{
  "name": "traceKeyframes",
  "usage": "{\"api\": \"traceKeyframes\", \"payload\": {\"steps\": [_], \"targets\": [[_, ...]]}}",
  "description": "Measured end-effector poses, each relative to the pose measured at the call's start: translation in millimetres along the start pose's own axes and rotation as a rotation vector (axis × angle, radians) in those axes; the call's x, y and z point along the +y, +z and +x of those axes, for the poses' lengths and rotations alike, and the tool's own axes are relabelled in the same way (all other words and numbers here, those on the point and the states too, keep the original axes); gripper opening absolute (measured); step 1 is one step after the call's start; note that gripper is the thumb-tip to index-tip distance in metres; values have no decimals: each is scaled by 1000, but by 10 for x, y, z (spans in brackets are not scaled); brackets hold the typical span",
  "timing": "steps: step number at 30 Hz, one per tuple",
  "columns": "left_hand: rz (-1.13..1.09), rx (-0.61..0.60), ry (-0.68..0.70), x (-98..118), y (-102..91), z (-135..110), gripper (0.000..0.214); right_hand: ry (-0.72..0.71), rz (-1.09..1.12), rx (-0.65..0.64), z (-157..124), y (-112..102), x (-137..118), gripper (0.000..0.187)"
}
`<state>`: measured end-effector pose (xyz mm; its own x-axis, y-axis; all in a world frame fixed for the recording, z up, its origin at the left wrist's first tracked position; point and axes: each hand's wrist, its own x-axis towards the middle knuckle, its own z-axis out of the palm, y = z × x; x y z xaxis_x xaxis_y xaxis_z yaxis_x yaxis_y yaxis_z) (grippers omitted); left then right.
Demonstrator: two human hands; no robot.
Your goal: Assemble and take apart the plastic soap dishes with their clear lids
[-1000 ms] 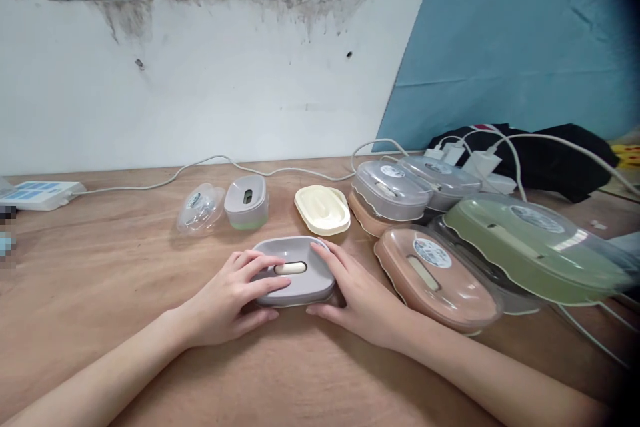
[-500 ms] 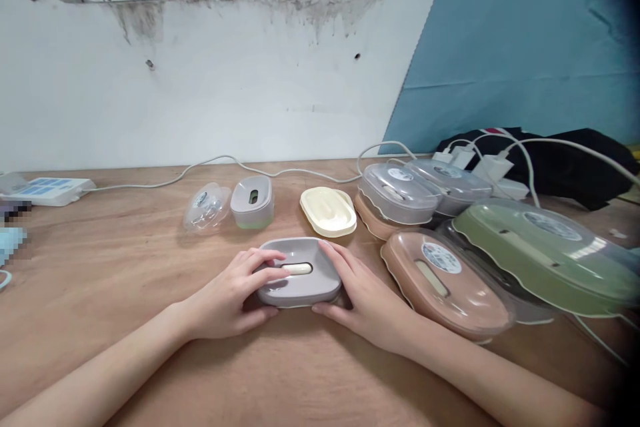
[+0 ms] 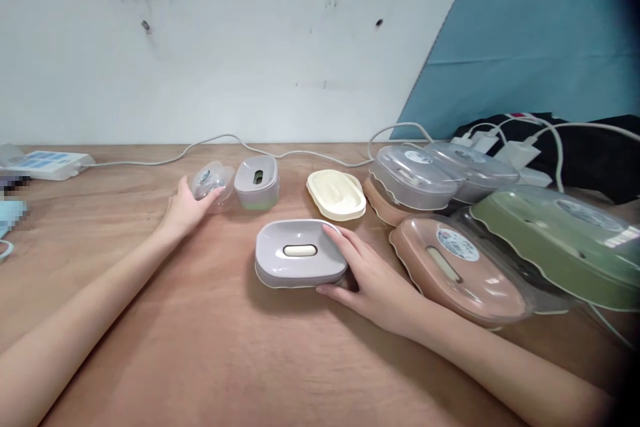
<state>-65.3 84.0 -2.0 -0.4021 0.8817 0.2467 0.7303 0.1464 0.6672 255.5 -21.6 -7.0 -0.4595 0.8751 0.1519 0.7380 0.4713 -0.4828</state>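
Observation:
A grey oval lidded box [image 3: 277,267] stands before me, a cream pill-shaped piece [image 3: 300,251] in the slot of its lid. My right hand [image 3: 367,277] grips its right end, fingers over the top edge and thumb low at the front. Further left, my left hand [image 3: 190,208] is closed around the near left side of a clear plastic cover [image 3: 220,180], the thumb across its front. The fingertips behind the cover are partly hidden. Beside that cover is a small grey box [image 3: 257,180] with a dark slot and greenish base.
A cream oval lid [image 3: 336,195] lies behind the grey box. On the right are a brown box [image 3: 465,280], a green box [image 3: 555,240] and grey boxes [image 3: 417,180] under clear covers. A white cable [image 3: 300,153] runs along the wall to a power strip [image 3: 53,164].
My left hand has left the grey oval box and moved away to the left, onto the clear plastic cover. My right hand stays on the box. The camera view has tilted down.

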Motion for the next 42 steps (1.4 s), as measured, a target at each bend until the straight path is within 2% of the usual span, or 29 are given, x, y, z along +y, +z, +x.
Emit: {"api": "traceKeyframes", "payload": {"steps": [2, 6, 9, 14, 16, 19, 21, 22, 23, 24, 25, 27, 30, 33, 35, 42], "targets": [[19, -19, -14, -29, 13, -7, 100, -1, 0, -7, 2, 4, 1, 75], [35, -26, 6, -38, -39, -43, 84, -16, 4, -3, 2, 11, 20, 74], [46, -29, 33, -33, -43, -57, 75, -52, 5, 3, 2, -1, 31, 64], [15, 1, 55, -38, 52, -50, 79, -87, 22, 14, 11, -41, 5, 50], [-34, 22, 74, -48, 74, -32, 78, -81, 23, 6, 12, -48, -8, 51], [-111, 112, 128, -23, 28, -47, 73, -58, 8, -14, 6, -39, -10, 63], [-149, 191, 207, 41, -58, -130, 70, -50, -9, -17, 1, -22, 1, 73], [-168, 224, 295, 86, -110, -199, 70, -50, -18, -15, 0, -12, 10, 76], [-185, 245, 404, 138, -162, -283, 71, -51, -23, -10, 0, -3, 19, 79], [-212, 257, 593, 194, -208, -379, 73, -53, -26, -2, 1, 6, 27, 82], [-224, 243, 774, 249, -244, -480, 72, -52, -23, 9, 3, 13, 33, 87], [-225, 125, 1028, 344, -274, -675, 70, -39, -5, 29, 9, 22, 40, 99], [-234, -151, 1211, 411, -218, -877, 72, -18, 23, 51, 16, 25, 37, 113], [-263, -376, 1222, 389, -116, -945, 73, -10, 44, 62, 14, 25, 33, 118], [-273, -447, 1198, 357, -73, -940, 74, -11, 54, 66, 12, 26, 34, 120], [-322, -434, 1175, 335, -80, -893, 73, -32, 57, 74, 24, 17, 35, 121]]}}
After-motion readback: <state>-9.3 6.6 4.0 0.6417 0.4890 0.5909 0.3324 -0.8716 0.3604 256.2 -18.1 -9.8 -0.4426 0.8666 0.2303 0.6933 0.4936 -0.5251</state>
